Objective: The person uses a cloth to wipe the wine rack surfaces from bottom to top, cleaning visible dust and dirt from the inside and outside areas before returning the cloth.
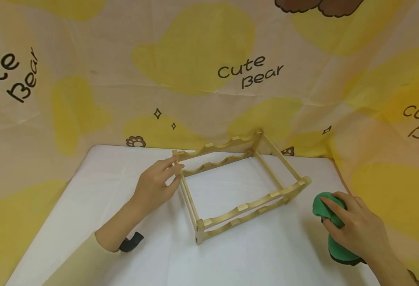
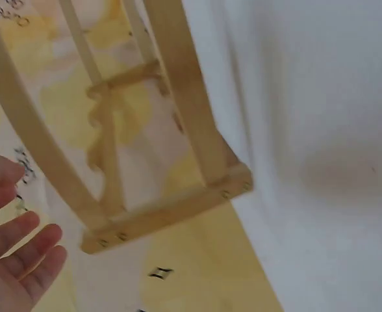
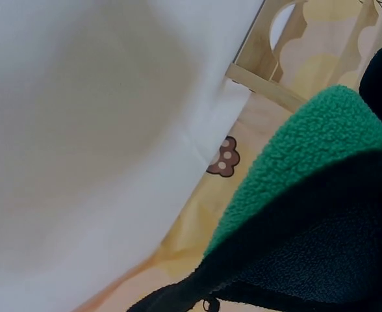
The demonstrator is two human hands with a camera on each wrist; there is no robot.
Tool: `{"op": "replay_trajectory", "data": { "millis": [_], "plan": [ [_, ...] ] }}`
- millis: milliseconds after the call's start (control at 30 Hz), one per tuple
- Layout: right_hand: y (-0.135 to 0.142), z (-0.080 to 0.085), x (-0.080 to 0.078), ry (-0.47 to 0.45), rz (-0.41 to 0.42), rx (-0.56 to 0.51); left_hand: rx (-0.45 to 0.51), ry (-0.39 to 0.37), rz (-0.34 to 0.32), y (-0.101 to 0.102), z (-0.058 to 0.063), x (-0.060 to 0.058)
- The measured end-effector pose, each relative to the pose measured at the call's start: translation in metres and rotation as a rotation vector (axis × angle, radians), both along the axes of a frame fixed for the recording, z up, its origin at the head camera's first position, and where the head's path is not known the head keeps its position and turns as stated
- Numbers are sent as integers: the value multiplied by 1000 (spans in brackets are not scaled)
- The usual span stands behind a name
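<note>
A light wooden rack (image 1: pixel 243 207) with wavy, scalloped bars stands at an angle on the white table. My left hand (image 1: pixel 157 182) is at its far left corner, with fingers spread and slightly bent; whether the fingertips touch the wood is unclear. In the left wrist view, loosely bent fingers (image 2: pixel 32 250) appear beside the rack (image 2: pixel 165 218), with nothing gripped. To the right of the rack, my right hand (image 1: pixel 363 226) holds a bunched green cloth (image 1: pixel 341 250) with dark edging. The right wrist view shows the cloth's (image 3: pixel 321 136) fleecy green face and dark side; the hand itself is hidden there.
A white cover lies over the table (image 1: pixel 152 258). Yellow and beige printed fabric (image 1: pixel 195 51) hangs along the back and both sides, close behind the rack's far end. A black curved piece (image 1: pixel 131 242) shows at my left wrist.
</note>
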State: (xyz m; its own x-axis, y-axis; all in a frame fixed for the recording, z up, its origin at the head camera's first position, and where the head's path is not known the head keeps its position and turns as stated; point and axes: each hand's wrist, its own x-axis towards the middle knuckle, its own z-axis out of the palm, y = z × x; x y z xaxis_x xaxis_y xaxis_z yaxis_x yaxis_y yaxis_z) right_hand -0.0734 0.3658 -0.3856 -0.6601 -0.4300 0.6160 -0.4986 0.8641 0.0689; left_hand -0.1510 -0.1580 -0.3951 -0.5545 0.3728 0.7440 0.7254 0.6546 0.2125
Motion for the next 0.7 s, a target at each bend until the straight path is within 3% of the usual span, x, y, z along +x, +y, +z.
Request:
{"op": "replay_trajectory", "data": {
  "millis": [167, 333, 467, 700],
  "plan": [
    [-1, 0, 1, -12, 0, -5, -72, -4, -46, 13, 7, 31],
    [0, -1, 1, -5, 2, -7, -129, 91, -89, 28, 9, 54],
    [-1, -1, 2, -8, -3, -13, -171, 129, -102, 37, 7, 66],
    [-1, -2, 3, -10, -1, -13, -212, 133, -138, 46, -4, 74]
  ]
}}
